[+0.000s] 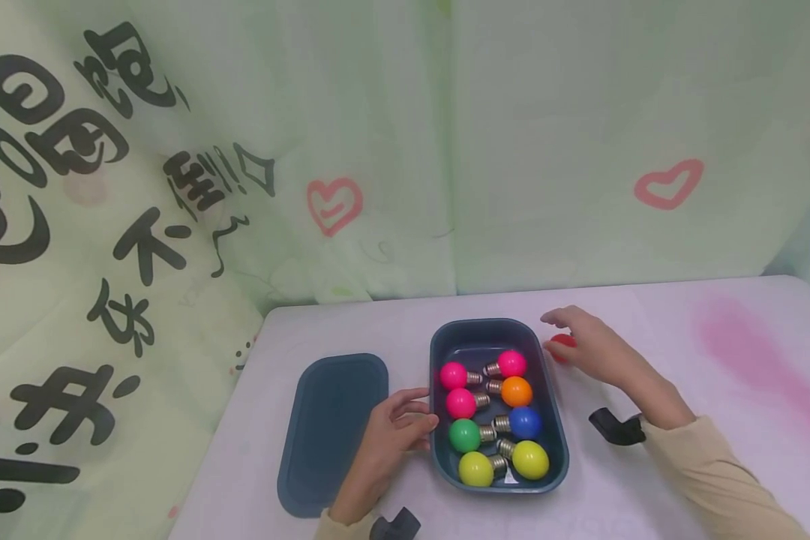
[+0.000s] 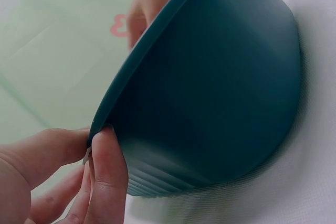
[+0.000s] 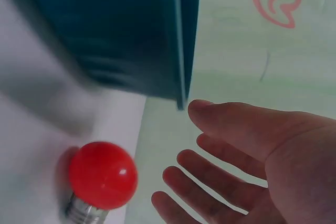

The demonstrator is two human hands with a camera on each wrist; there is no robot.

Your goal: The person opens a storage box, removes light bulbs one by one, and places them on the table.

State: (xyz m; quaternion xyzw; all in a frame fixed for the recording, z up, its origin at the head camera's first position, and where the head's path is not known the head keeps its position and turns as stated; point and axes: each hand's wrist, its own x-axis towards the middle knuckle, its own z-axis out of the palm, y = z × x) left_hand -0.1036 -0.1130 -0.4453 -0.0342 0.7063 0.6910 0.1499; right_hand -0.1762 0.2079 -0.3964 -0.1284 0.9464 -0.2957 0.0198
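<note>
A dark blue plastic box (image 1: 499, 486) holds several small coloured light bulbs in two columns, screw bases turned inward. Pink bulbs (image 1: 460, 403), an orange bulb (image 1: 516, 391), a blue bulb (image 1: 525, 423), a green bulb (image 1: 464, 435) and yellow bulbs (image 1: 530, 460) show in the head view. With thumb and finger, my left hand (image 1: 394, 435) pinches the box's left rim (image 2: 118, 85). Beyond the box's right side, my right hand (image 1: 597, 349) is over a red bulb (image 3: 103, 174). Its fingers (image 3: 220, 182) are spread and hold nothing; the bulb lies apart from them on the table.
Left of the box, a flat dark blue lid (image 1: 334, 427) lies on the white-covered table (image 1: 648, 487), partly behind my left hand. A pale green curtain (image 1: 547, 150) with drawn hearts and black lettering hangs behind and at the left.
</note>
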